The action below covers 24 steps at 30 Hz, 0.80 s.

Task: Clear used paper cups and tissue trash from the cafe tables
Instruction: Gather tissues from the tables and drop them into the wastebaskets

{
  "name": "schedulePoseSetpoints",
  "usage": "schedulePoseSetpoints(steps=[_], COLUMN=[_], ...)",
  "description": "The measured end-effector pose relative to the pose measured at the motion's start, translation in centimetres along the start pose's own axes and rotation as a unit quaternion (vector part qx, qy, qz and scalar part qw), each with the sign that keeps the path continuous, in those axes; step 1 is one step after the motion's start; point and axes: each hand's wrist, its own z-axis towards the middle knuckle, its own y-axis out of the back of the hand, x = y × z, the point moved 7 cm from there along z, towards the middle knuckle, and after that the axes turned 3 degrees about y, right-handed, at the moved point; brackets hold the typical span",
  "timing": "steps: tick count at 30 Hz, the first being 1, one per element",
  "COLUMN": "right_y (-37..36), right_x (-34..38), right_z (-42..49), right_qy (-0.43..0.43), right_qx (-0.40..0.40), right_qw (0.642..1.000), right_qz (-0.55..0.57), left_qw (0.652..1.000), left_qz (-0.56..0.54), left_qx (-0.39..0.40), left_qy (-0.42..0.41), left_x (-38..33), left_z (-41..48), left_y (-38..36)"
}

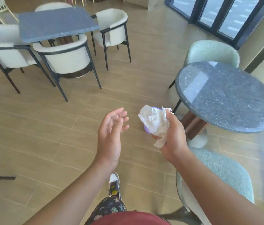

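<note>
Gripping a crumpled white tissue [154, 120] in the right hand [173, 135], fingers [157, 137] curled round it, held up in the air just left of the round desk [225, 98], over the wood-look floor [47, 135]. Bit of a purple thing [145, 129] poking out behind the tissue, in the same grip, can't tell what exactly. Left hand [110, 132] a little further left of the round desk, palm up, fingers relaxed and loosely spread, holding nothing, not touching the tissue. Fuzzy pale green chair [212, 51] tucked in at the far side of the round desk, plus a teal chair [222, 172] on the near side. Well off to the far left of the round desk: a square desk [56, 25] in grey, cream chairs [66, 57] pulled in around it. Dark-framed glass doors [225, 13] beyond the round desk. Down low, left of the teal chair, one patterned shoe [114, 182] on the floor.
</note>
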Motion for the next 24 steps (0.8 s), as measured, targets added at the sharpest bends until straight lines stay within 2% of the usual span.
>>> schedulePoseSetpoints(steps=[8,13,24], right_y=[-5.9,-5.2,-1.1], right_x=[2.9,3.6,5.1], right_z=[12.8,19.4,35.1], right_qy=[0.004,0.016,0.023], right_qx=[-0.064,-0.128,-0.199], right_qw=[0.997,0.991,0.974], right_qz=[0.037,0.045,0.104], left_qw=[0.998,0.994,0.983], left_qz=[0.015,0.010,0.035], left_qx=[0.054,0.082,0.133], left_qy=[0.040,0.078,0.125], left_x=[-1.3,0.4,7.5], left_z=[16.9,24.5,38.7], left_y=[-0.2,-2.4,-11.3])
